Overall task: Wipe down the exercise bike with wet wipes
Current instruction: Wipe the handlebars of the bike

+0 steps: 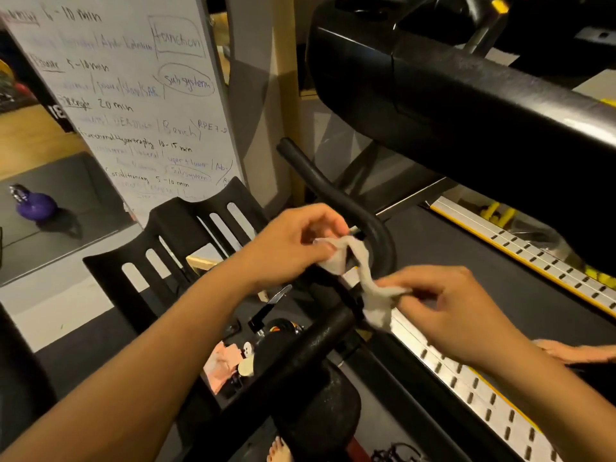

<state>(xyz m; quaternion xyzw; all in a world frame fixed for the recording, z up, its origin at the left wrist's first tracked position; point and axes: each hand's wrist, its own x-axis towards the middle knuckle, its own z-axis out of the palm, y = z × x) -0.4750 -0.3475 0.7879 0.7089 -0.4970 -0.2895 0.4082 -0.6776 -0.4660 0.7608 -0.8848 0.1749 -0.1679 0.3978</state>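
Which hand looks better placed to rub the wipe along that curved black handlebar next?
Probably the left hand: it holds the wipe bunched right beside the handlebar bend, while the right hand pinches the tail lower down.

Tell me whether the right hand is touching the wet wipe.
Touching: the head view shows the right hand pinching the lower end of the wet wipe.

wipe [358, 271] was held stretched between left hand [293, 241] and right hand [443, 305], at the bend of the handlebar [336, 195] | whiteboard [133, 95] was stood behind, left of the handlebar | kettlebell [33, 206] was set on the floor mat [83, 181], far left | slotted rail [540, 261] was laid right of the hands
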